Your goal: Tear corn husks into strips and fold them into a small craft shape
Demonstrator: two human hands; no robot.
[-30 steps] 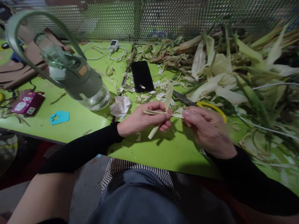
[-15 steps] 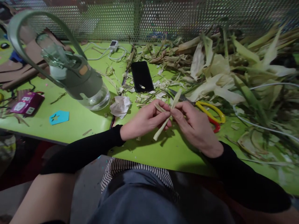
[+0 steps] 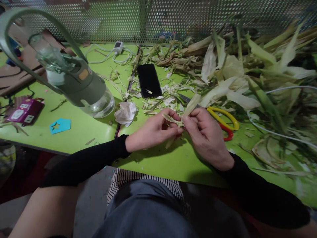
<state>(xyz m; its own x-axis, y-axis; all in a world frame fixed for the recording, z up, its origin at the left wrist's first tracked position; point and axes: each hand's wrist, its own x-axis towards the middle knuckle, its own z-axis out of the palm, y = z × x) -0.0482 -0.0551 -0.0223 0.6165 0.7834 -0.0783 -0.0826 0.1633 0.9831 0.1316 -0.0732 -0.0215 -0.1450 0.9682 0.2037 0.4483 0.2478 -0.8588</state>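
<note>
2 hands pinch pale husk strips above the green desk.
From where I stand, the left hand has thumb and fingers closed on the strips from its side, and the right hand grips them opposite, near the base of the upright piece; the strips probably cross there, though the fingers cover the join. Scissors with yellow and red handles lie just beyond the right hand, partly hidden by it. Past the left hand rest a crumpled paper and a black phone with a small scrap on its screen. A heap of husks spreads behind the scissors; a bottle stands at the left.
</note>
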